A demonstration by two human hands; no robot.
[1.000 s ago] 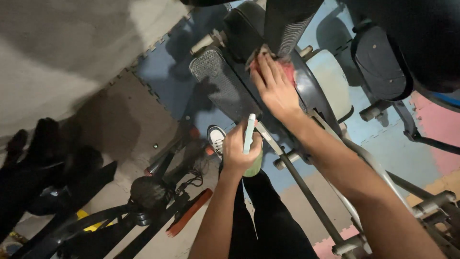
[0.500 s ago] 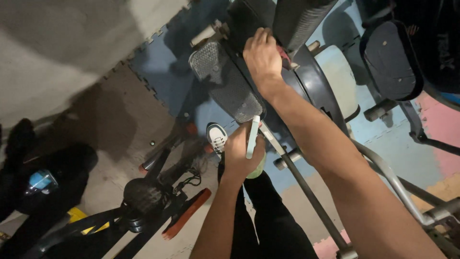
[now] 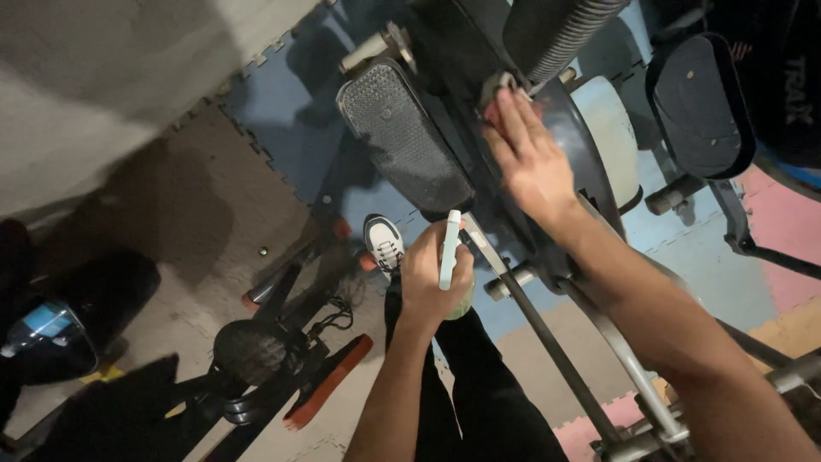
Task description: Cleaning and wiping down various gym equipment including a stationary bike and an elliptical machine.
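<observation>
Overhead, right hand (image 3: 532,158) presses flat, fingers together, on a mostly hidden cloth (image 3: 496,90) at one o'clock; left hand (image 3: 432,278) fingers wrap a spray bottle (image 3: 450,250).

One head-worn camera looks steeply down from above the person's own arms, tilted so the floor mats (image 3: 282,128) run slantwise. It sits near: both forearms fill the lower frame, the left hand (image 3: 432,278) mid-frame, the right hand (image 3: 530,158) higher up, against the exercise machine (image 3: 402,137).
</observation>
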